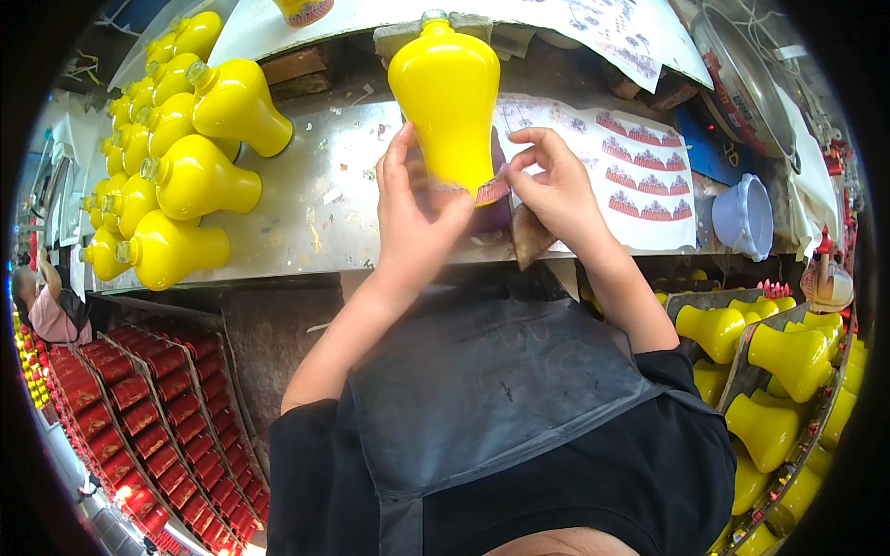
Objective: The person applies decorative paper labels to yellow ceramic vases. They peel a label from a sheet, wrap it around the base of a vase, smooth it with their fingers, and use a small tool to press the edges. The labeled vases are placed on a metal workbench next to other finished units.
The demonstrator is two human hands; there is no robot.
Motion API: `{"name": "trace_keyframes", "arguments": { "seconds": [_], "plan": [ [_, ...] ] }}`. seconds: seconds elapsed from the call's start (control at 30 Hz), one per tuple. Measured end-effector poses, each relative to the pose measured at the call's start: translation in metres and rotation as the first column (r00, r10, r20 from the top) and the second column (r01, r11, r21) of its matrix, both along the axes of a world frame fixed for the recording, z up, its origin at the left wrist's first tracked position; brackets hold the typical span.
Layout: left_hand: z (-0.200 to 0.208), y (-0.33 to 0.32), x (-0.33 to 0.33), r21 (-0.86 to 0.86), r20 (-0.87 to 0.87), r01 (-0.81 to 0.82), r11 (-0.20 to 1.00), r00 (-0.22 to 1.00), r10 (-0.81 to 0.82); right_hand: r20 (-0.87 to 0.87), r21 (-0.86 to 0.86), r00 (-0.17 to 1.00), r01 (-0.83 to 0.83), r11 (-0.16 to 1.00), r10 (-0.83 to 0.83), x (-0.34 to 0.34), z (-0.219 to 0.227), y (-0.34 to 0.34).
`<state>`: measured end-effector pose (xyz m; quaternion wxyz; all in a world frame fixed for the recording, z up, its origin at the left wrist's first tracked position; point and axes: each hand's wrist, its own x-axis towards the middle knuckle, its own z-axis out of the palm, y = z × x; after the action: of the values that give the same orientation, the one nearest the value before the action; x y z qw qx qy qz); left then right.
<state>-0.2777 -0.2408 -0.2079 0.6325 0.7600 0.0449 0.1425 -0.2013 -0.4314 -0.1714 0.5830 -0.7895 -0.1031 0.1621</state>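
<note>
A glossy yellow bottle point(445, 93) lies on the bench with its clear-topped neck pointing away from me and its narrower foot toward me. My left hand point(413, 218) is closed around the foot end, thumb on the near side. A patterned decal strip point(493, 191) in reddish-purple curves along the bottle's foot. At its right end my right hand point(561, 195) pinches it between thumb and finger. Below the right hand is a brown, pointed flat piece point(530, 239), its kind unclear. Something dark purple shows under the foot, mostly hidden.
Several yellow bottles point(209, 176) lie piled on the bench's left. A decal sheet point(640, 232) is right of my hands, beside a pale blue bucket point(742, 218). Grey blocks point(394, 39) sit by the bottle's neck. Racks hold red items point(158, 417) lower left and yellow bottles point(760, 431) lower right.
</note>
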Motion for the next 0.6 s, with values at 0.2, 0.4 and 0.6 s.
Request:
{"name": "trace_keyframes", "arguments": {
  "seconds": [0.2,0.4,0.6],
  "plan": [
    [0.007,0.002,-0.001,0.455,0.176,-0.084,0.886,0.984,0.003,0.702,-0.156,0.693,-0.075,0.985,0.164,-0.019,0.005,-0.002],
    [-0.001,0.009,0.011,0.572,0.318,-0.181,0.800,0.948,-0.012,0.732,-0.485,0.517,-0.062,0.873,0.444,-0.037,-0.001,-0.005],
    [-0.015,0.020,0.003,0.350,0.201,0.020,0.937,0.975,-0.096,0.630,-0.384,0.741,0.037,0.923,0.232,-0.034,-0.004,-0.007]
  ]
}}
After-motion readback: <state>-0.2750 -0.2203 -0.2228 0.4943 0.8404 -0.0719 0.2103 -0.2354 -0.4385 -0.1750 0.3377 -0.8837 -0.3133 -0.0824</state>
